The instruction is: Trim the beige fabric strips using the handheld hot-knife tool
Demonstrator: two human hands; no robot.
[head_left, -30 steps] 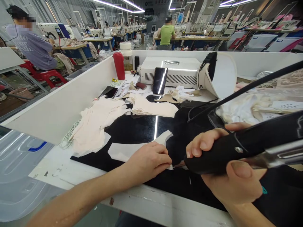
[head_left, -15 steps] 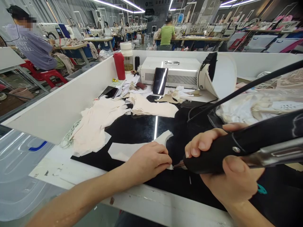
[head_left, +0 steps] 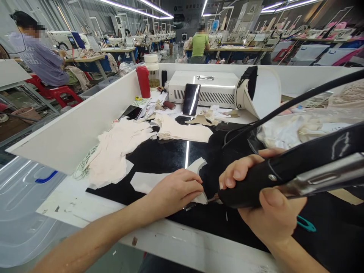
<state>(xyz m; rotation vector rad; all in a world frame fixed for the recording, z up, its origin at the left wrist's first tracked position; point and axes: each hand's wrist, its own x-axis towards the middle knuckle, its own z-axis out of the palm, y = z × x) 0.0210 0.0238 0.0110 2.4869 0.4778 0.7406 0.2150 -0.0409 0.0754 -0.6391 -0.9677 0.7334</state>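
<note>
A white fabric piece (head_left: 148,181) lies on the black table surface, its curved end rising beyond my left hand. My left hand (head_left: 179,189) rests over its middle, fingers curled together and gripping it near the front edge. My right hand (head_left: 267,193) is wrapped around a thick black corded hand tool (head_left: 244,185) with a metal lever (head_left: 324,178) along its side. The tool's thin metal tip (head_left: 214,199) meets or nearly meets the fabric's corner, just right of my left fingertips. My left palm hides part of the fabric.
Pale fabric pieces lie in a loose heap (head_left: 110,148) and a stack (head_left: 183,129). Behind them are a phone (head_left: 191,99), a white vented box (head_left: 204,86) and a red bottle (head_left: 143,81). The tool's cable (head_left: 284,108) crosses the right side. A teal tool (head_left: 306,223) lies near my right wrist.
My left fingers have lifted and drawn back slightly, showing more of the fabric's corner. The black tool and my right hand have shifted a little left. More of the teal tool shows.
</note>
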